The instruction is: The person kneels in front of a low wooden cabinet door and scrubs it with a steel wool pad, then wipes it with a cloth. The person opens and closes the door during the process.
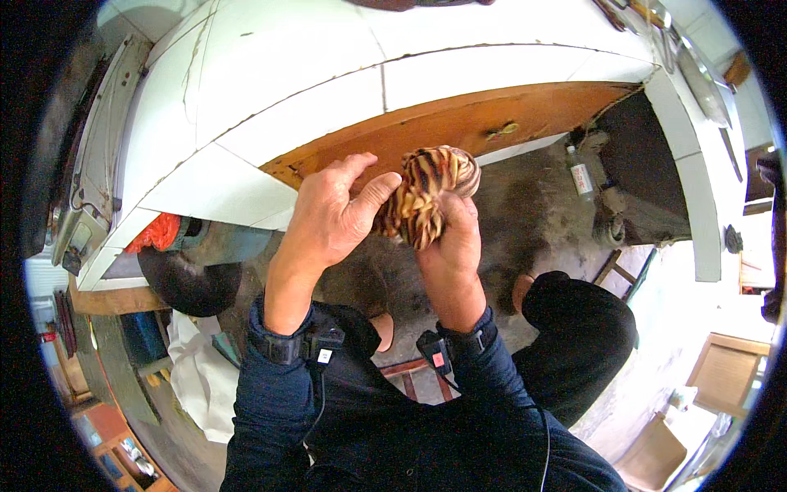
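My right hand (454, 237) is closed around a bunched, striped brown-and-yellow cloth (430, 184), its thumb pressed on the near side. Just left of the bundle, my left hand (338, 212) has its fingers and thumb spread; its thumb tip comes up to the cloth's left edge, and whether it touches cannot be told. Both hands are above the floor, in front of a wooden panel (381, 144) under a white tiled counter (344, 86). Part of the cloth is hidden by my right fingers.
A clear glass bottle with a label (580, 174) stands below the counter at right. Beneath the left side are a red plastic bag (155, 232) and a dark round pan (190, 280). A white sack (203, 375) lies lower left, cardboard boxes (652, 452) lower right.
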